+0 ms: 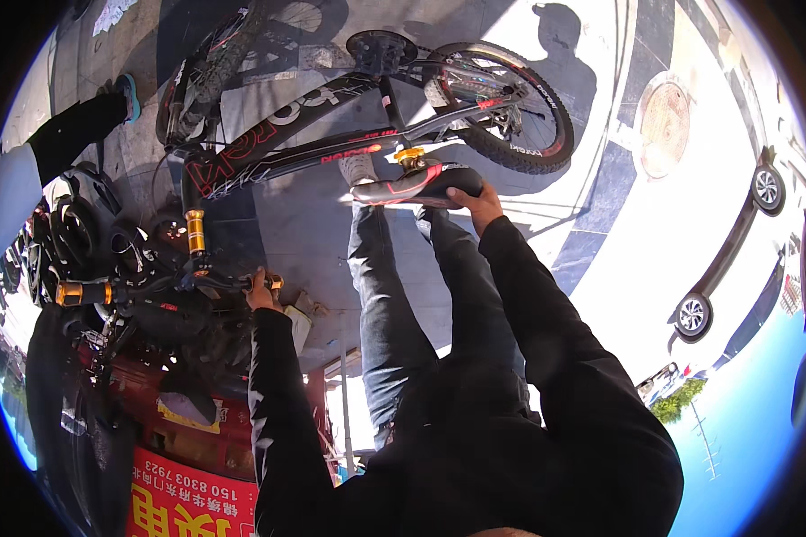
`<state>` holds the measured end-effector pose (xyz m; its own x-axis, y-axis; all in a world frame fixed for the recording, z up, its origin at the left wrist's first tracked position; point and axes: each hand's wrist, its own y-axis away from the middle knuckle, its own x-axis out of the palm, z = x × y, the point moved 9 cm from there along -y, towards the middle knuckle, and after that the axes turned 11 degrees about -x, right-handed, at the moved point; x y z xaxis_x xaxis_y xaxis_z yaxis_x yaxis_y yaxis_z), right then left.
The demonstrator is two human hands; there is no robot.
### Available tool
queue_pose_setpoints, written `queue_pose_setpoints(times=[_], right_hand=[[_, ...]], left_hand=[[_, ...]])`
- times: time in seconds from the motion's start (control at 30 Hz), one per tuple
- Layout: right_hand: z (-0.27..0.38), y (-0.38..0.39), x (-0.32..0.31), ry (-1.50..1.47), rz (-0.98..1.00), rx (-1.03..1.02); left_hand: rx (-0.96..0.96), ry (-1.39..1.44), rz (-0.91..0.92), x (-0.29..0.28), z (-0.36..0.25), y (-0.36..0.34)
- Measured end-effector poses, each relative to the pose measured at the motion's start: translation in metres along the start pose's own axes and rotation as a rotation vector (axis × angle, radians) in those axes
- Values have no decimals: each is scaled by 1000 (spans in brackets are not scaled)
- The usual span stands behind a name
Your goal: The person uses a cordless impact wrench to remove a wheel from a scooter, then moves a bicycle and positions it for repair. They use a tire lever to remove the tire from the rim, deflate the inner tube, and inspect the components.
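A black mountain bike with red and grey lettering stands before me, its front end to the left. My left hand is closed round the near handlebar grip, whose gold end ring shows beside the fingers. My right hand clasps the rear of the black and red saddle, thumb on top and the other fingers partly hidden. Below the saddle sits a gold seat clamp. The far grip, black with gold ends, is untouched. Gold spacers line the steering column.
The knobby rear wheel rests on the paving at the right. Another person's leg is at far left, near several parked two-wheelers. A red sign stands lower left. A round manhole cover and a car lie right.
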<state>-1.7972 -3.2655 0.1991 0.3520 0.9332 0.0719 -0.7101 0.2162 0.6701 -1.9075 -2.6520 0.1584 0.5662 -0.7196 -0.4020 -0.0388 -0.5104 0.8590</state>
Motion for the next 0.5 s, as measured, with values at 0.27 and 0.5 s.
queue_pose_setpoints(times=[0.27, 0.5], right_hand=[[-14, -14, 30, 373, 183, -46], [-82, -35, 30, 142, 234, 82]], left_hand=[[-316, 212, -54, 42, 52, -49], [-428, 352, 402, 74, 115, -91]])
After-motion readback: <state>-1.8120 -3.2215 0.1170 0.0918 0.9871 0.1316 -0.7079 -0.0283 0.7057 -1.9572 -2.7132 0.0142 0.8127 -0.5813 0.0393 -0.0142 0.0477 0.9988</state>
